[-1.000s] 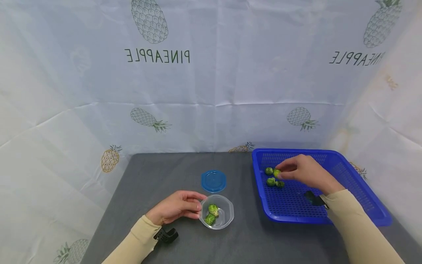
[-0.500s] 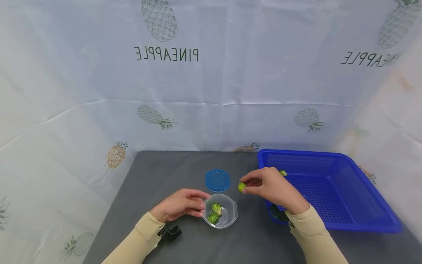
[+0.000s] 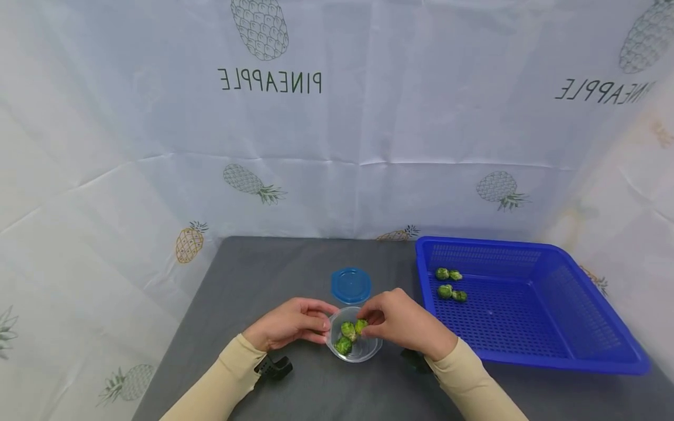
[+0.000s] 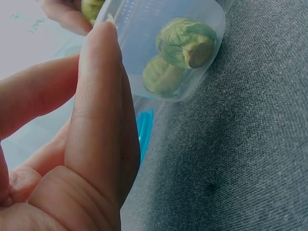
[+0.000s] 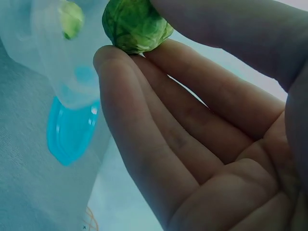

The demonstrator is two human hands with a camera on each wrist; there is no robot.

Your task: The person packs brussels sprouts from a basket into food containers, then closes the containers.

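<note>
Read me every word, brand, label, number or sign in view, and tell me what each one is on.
"PINEAPPLE": upper left of the printed curtain, mirror-reversed, head view.
"PINEAPPLE": upper right of that curtain, also mirror-reversed; its right end is faint.
Left wrist view, top left: small curtain lettering, too faint to read fully.
Blue lid, clear bowl, blue basket: no legible text.

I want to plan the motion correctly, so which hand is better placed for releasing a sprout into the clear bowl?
Probably the right hand: it pinches a sprout at the opening of the clear bowl, while the left hand holds the bowl's edge, without a sprout.
</note>
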